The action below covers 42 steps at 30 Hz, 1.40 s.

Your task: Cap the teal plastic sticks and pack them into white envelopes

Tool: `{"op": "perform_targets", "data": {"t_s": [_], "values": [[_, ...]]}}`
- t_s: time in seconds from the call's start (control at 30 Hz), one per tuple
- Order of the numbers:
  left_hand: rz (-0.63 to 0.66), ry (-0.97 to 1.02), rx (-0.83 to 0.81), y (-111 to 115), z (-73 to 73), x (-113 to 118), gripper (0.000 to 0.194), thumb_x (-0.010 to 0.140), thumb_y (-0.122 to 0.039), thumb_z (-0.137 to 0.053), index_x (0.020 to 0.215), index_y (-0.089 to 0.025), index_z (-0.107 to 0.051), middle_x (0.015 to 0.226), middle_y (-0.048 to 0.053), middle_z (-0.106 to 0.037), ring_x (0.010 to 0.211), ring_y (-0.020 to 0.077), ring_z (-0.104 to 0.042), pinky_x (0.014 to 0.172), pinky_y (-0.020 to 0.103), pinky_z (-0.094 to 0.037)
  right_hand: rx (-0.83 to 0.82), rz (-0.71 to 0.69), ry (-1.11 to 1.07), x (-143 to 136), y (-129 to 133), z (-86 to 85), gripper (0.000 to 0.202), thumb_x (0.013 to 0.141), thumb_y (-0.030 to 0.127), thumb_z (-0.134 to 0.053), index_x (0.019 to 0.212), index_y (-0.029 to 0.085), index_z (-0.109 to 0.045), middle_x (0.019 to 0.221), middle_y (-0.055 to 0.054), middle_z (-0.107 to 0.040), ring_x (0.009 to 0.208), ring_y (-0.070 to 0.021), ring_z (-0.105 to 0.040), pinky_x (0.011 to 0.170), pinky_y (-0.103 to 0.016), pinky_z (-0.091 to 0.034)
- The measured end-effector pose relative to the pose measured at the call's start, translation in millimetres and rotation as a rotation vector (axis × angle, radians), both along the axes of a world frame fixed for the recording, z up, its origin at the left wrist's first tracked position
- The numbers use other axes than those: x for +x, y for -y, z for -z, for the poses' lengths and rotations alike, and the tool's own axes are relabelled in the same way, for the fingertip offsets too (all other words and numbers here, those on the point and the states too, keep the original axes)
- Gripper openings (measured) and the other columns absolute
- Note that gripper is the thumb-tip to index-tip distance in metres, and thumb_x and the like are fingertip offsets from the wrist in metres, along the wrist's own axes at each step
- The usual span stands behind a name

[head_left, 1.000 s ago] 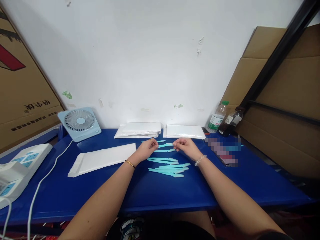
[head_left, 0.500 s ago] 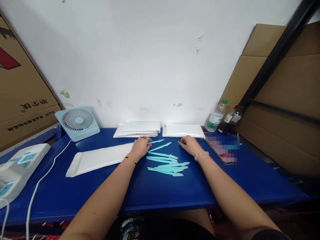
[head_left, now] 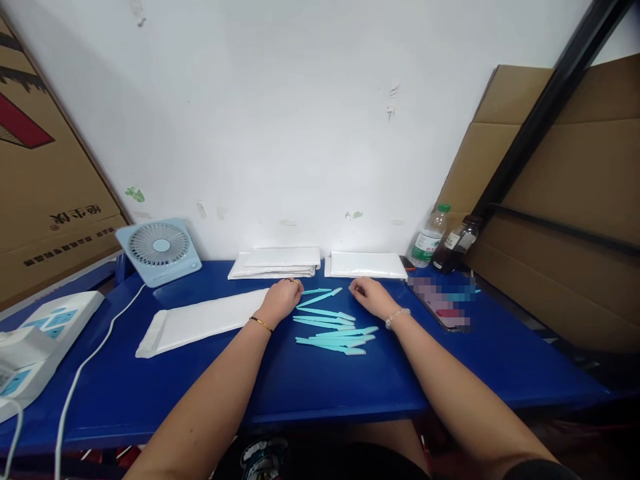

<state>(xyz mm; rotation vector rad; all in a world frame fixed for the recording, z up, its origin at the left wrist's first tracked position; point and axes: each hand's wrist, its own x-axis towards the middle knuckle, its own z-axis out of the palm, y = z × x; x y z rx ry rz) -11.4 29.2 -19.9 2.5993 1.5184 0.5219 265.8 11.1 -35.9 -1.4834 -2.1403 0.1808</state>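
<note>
The left hand curls at a teal stick, hold indeterminable, the right hand is half-open, apparently empty; a low inward sweep could scatter the overlapping sticks below both grips

The one view looks forward and down from the wearer's head, over the near edge of the blue table (seen along the lower frame). It squarely faces the white wall behind, close enough that both forearms run up from the bottom.
</note>
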Motion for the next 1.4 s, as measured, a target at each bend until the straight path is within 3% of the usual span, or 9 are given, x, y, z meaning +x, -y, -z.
{"op": "perform_targets", "data": {"t_s": [0.13, 0.43, 0.8, 0.97, 1.03, 1.1, 1.17, 1.27, 1.4], "values": [[0.042, 0.071, 0.012, 1, -2.7, 0, 0.019, 0.087, -0.021, -0.042, 0.087, -0.019, -0.061, 0.09, 0.007, -0.064, 0.083, 0.0194, -0.059, 0.075, 0.028, -0.043, -0.053, -0.104, -0.286, -1, 2, -1.7, 0.02, 0.087, 0.025, -0.046, 0.098, 0.02, -0.062, 0.085, -0.003, -0.061, 0.065, -0.0129, -0.059, 0.067, -0.027, -0.048], [0.057, 0.097, -0.005, 6, -6.3, 5, 0.019, 0.087, -0.021, -0.042, 0.087, -0.019, -0.061, 0.088, 0.007, -0.063, 0.084, 0.0186, -0.058, 0.078, 0.028, -0.043, -0.077, -0.149, -0.436, -8, 6, -5.1, 0.022, 0.083, 0.029, -0.051, 0.102, 0.02, -0.059, 0.078, -0.001, -0.063, 0.069, -0.0149, -0.06, 0.066, -0.028, -0.048], [0.113, 0.083, 0.024, 11, -11.2, 12, 0.018, 0.084, -0.017, -0.044, 0.085, -0.021, -0.062, 0.09, 0.004, -0.064, 0.089, 0.0195, -0.058, 0.083, 0.031, -0.039, 0.119, -0.1, -0.272, -21, 16, -19.0, 0.035, 0.076, 0.02, -0.063, 0.109, 0.023, -0.052, 0.08, -0.001, -0.07, 0.094, -0.0219, -0.059, 0.092, -0.04, -0.036], [0.134, 0.057, -0.033, 17, -11.2, 17, 0.017, 0.083, -0.018, -0.046, 0.083, -0.022, -0.063, 0.088, 0.003, -0.065, 0.09, 0.0196, -0.058, 0.087, 0.033, -0.037, 0.075, -0.122, -0.23, -22, 19, -20.4, 0.031, 0.077, 0.021, -0.063, 0.107, 0.022, -0.055, 0.082, -0.001, -0.071, 0.095, -0.0223, -0.059, 0.093, -0.042, -0.036], [0.124, 0.045, -0.062, 20, -8.7, 18, 0.017, 0.085, -0.024, -0.047, 0.088, -0.022, -0.064, 0.096, 0.005, -0.064, 0.095, 0.0214, -0.057, 0.087, 0.034, -0.038, 0.024, -0.147, -0.195, -22, 18, -17.7, 0.031, 0.08, 0.027, -0.061, 0.111, 0.022, -0.056, 0.095, -0.005, -0.07, 0.1, -0.0226, -0.059, 0.093, -0.042, -0.038], [0.136, 0.053, -0.094, 23, -6.1, 19, 0.028, 0.084, -0.037, -0.05, 0.105, -0.021, -0.061, 0.112, 0.009, -0.06, 0.105, 0.0247, -0.053, 0.089, 0.035, -0.038, -0.066, -0.202, -0.14, -20, 18, -15.1, 0.044, 0.082, 0.038, -0.06, 0.123, 0.022, -0.053, 0.121, -0.01, -0.061, 0.115, -0.0253, -0.052, 0.098, -0.043, -0.037], [0.182, 0.04, -0.146, 29, -5.2, 19, 0.061, 0.075, -0.055, -0.059, 0.125, -0.021, -0.05, 0.128, 0.012, -0.05, 0.117, 0.0297, -0.045, 0.094, 0.039, -0.035, -0.197, -0.27, -0.068, -19, 20, -15.2, 0.065, 0.079, 0.049, -0.061, 0.135, 0.022, -0.044, 0.141, -0.012, -0.043, 0.132, -0.0294, -0.035, 0.106, -0.046, -0.03], [0.257, -0.059, -0.221, 41, -9.2, 21, 0.101, 0.054, -0.068, -0.068, 0.137, -0.023, -0.034, 0.138, 0.014, -0.04, 0.127, 0.0352, -0.032, 0.101, 0.046, -0.029, -0.405, -0.376, 0.042, -19, 29, -22.7, 0.091, 0.07, 0.059, -0.065, 0.145, 0.021, -0.028, 0.15, -0.012, -0.027, 0.139, -0.0335, -0.017, 0.112, -0.051, -0.016], [0.254, -0.174, -0.275, 61, -18.1, 28, 0.085, 0.06, -0.064, -0.067, 0.131, -0.024, -0.041, 0.131, 0.013, -0.045, 0.122, 0.0325, -0.038, 0.093, 0.043, -0.038, -0.532, -0.458, 0.12, -22, 56, -33.5, 0.112, 0.06, 0.061, -0.071, 0.148, 0.017, -0.018, 0.153, -0.014, -0.018, 0.14, -0.0359, -0.01, 0.113, -0.05, -0.015]]}}
